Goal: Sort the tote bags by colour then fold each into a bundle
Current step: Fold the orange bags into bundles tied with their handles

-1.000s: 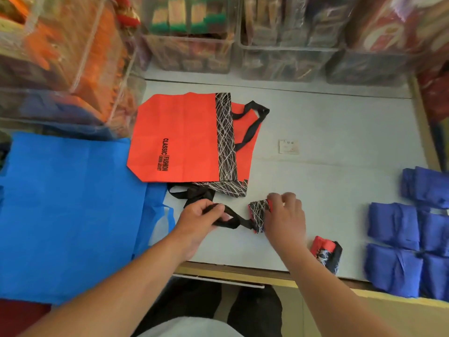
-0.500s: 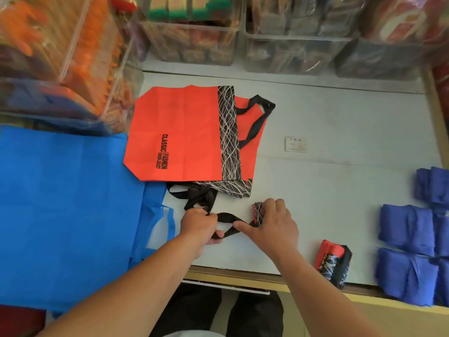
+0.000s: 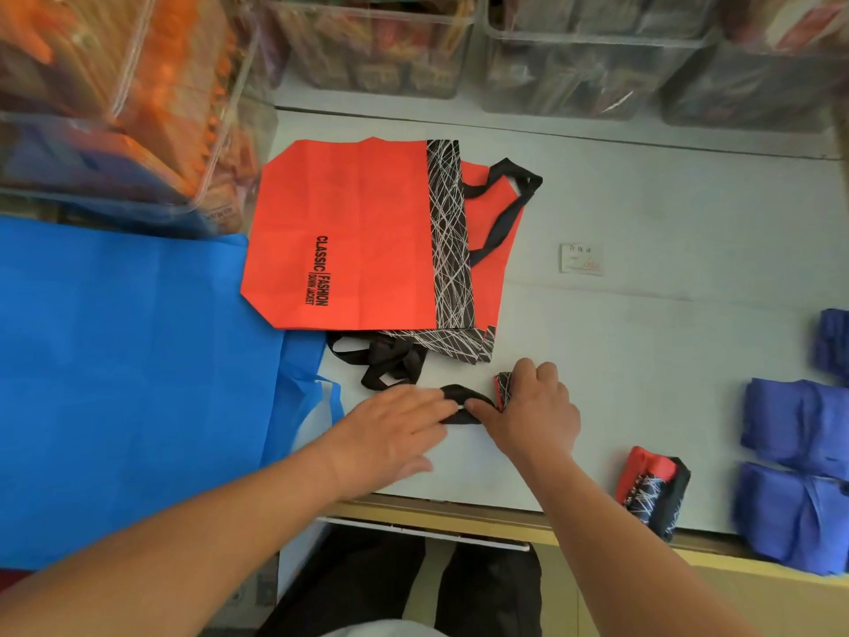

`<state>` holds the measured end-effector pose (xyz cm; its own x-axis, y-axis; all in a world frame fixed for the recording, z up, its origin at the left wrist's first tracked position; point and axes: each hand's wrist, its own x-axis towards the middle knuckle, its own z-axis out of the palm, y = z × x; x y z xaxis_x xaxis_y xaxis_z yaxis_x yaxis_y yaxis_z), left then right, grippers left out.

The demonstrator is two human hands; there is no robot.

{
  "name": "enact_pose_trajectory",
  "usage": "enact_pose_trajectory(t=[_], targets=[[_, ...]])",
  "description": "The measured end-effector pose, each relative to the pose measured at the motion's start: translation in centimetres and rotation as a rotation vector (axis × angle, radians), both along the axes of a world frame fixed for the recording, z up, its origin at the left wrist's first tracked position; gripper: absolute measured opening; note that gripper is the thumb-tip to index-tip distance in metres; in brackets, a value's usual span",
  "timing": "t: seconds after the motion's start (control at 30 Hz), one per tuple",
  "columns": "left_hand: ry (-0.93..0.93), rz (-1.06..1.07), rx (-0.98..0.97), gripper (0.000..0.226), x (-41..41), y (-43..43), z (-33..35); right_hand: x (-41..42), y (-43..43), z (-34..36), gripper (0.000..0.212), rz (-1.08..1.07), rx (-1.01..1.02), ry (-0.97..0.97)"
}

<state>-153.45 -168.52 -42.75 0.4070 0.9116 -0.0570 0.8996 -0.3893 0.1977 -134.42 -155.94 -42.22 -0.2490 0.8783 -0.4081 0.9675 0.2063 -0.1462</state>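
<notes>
Partway: purple bundles (image 3: 799, 425) and one red bundle (image 3: 652, 489) lay finished at right of table (image 3: 643, 337). Near front edge, right hand (image 3: 533, 416) gripped half-made bundle (image 3: 503, 387); left hand (image 3: 395, 434), fingers flat, pressed its black strap (image 3: 459, 400). Behind, flat red bags (image 3: 358, 232) and, leftward, blue bags (image 3: 128, 383) lay unfolded.

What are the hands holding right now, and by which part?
The right hand grips the small folded red-and-black tote bundle by its right end; the left hand presses its black strap handle.
</notes>
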Motion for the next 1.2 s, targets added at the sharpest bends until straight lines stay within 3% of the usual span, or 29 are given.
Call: enact_pose_trajectory(t=[0.07, 0.17, 0.27, 0.43, 0.5, 0.6, 0.67, 0.73, 0.83, 1.0, 1.2], targets=[[0.074, -0.127, -0.037, 0.049, -1.5, 0.4, -0.9, 0.1, 0.0, 0.0, 0.069, 0.008, 0.006, 0.002], [0.124, -0.221, 0.017, 0.015, -2.2, 1.7, -0.9, 0.2, 0.2, 0.0, 0.069, 0.018, -0.014, 0.014], [0.223, -0.337, 0.044, 0.019, -2.9, 3.4, 0.2, 0.3, 0.4, 0.1, 0.071, 0.029, -0.026, 0.003], [0.088, -0.553, 0.099, 0.022, -2.7, 4.5, 0.9, 0.4, 0.3, 0.1, 0.073, 0.049, -0.026, 0.009], [0.028, -0.544, 0.092, 0.017, -2.3, 4.6, 1.1, 0.7, 0.3, -0.1, 0.073, 0.055, -0.033, 0.020], [-0.112, -0.275, -0.036, 0.014, -1.3, 5.2, 1.7, 1.1, 0.3, -0.3, 0.071, 0.055, -0.028, 0.063], [-0.298, 0.138, -0.249, 0.012, 0.1, 5.8, 2.6, 1.3, 0.4, -0.4, 0.067, 0.032, -0.051, 0.096], [-0.633, 0.604, -0.460, 0.015, 1.5, 6.0, 2.9, 1.7, 0.5, -0.4, 0.058, 0.018, -0.082, 0.150], [-0.964, 1.039, -0.533, 0.017, 2.2, 5.8, 2.1, 2.2, 0.5, 0.0, 0.046, -0.023, -0.129, 0.268], [-1.014, 1.300, -0.636, 0.021, 2.6, 5.1, 0.6, 1.2, 0.0, 0.3, 0.082, 0.005, -0.069, 0.112], [-1.134, 1.343, -0.728, 0.011, 3.1, 5.4, 1.7, 0.2, -0.6, -1.1, 0.072, 0.009, 0.094, 0.026]])
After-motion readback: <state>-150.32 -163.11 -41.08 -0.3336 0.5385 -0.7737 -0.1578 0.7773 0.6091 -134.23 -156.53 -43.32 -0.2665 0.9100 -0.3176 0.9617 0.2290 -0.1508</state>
